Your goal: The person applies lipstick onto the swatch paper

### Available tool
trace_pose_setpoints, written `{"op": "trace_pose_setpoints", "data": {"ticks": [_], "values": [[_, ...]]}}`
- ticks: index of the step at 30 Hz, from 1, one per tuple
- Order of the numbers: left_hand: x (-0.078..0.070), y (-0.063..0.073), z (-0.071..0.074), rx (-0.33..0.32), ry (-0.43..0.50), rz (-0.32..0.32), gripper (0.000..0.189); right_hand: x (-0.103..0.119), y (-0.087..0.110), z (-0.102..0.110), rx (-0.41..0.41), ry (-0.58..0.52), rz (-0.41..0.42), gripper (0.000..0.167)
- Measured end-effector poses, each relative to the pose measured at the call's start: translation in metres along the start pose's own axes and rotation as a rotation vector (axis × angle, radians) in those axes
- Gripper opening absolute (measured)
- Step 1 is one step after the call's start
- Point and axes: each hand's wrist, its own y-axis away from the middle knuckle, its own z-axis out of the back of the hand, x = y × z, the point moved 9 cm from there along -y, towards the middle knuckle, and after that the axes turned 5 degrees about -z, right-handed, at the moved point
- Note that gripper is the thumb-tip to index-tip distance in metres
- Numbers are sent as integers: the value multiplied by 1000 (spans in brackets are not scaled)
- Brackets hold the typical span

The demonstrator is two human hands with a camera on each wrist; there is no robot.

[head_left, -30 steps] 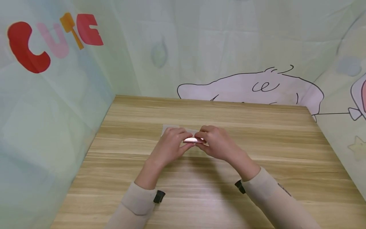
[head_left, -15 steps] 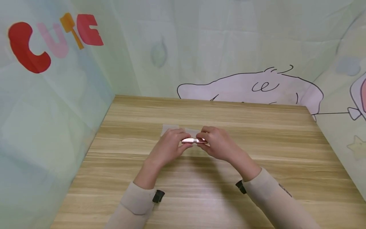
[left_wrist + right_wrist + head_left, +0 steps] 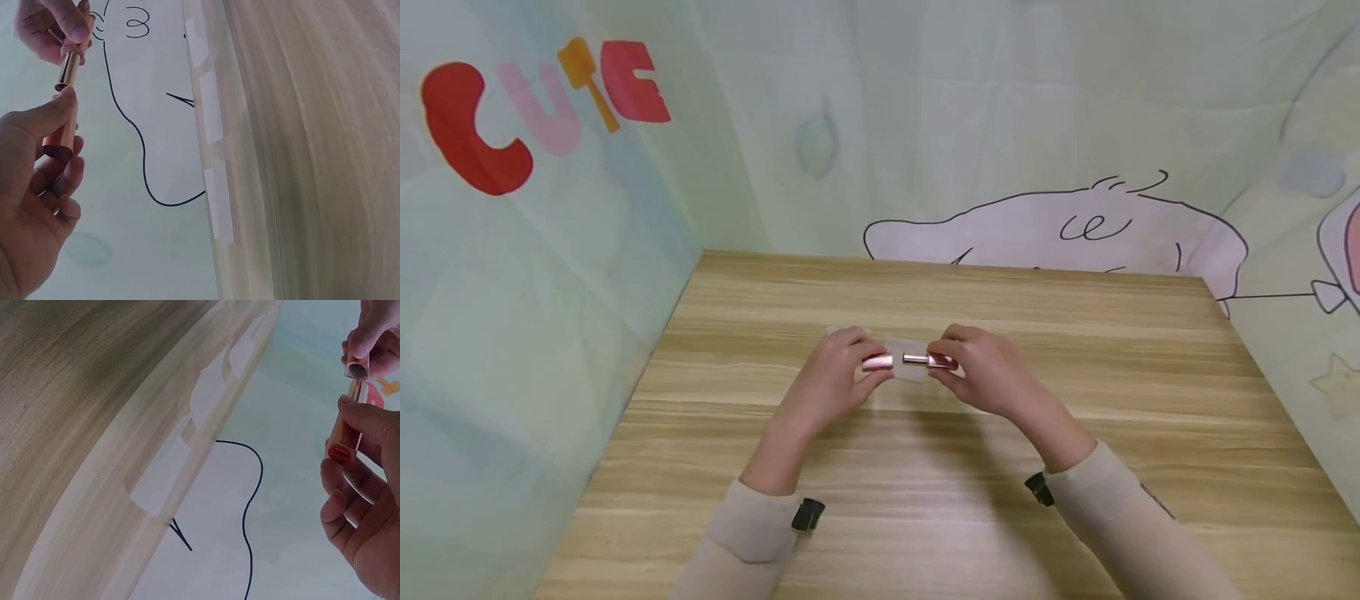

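A rose-gold lipstick is apart in two pieces, both raised off the tabletop in the head view. My left hand pinches the lipstick cap between thumb and fingers. With its thumb and fingers, my right hand grips the lipstick base, whose shiny inner tube points toward the cap. A small gap separates cap and tube in the head view. The cap's hollow mouth faces the base in the right wrist view, where a round red label marks the base's end.
Pale, see-through rectangular pieces lie flat on the wood-grain table behind and below the hands. White strips show along the table's edge in the left wrist view. A printed cloth wall stands at the back and sides.
The lipstick was closed or nearly so; the cap has slid off leftward, baring the metal tube. My left hand moved left, my right hand slightly right.
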Motion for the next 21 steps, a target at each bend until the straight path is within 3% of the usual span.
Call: {"op": "trace_pose_setpoints", "data": {"ticks": [14,21], "values": [[6,4,-1,-7,103,47,28,-2,2,2,-34,-45,-12,17],[12,9,2,-29,106,60,28,-3,3,2,-30,-71,-17,18]]}}
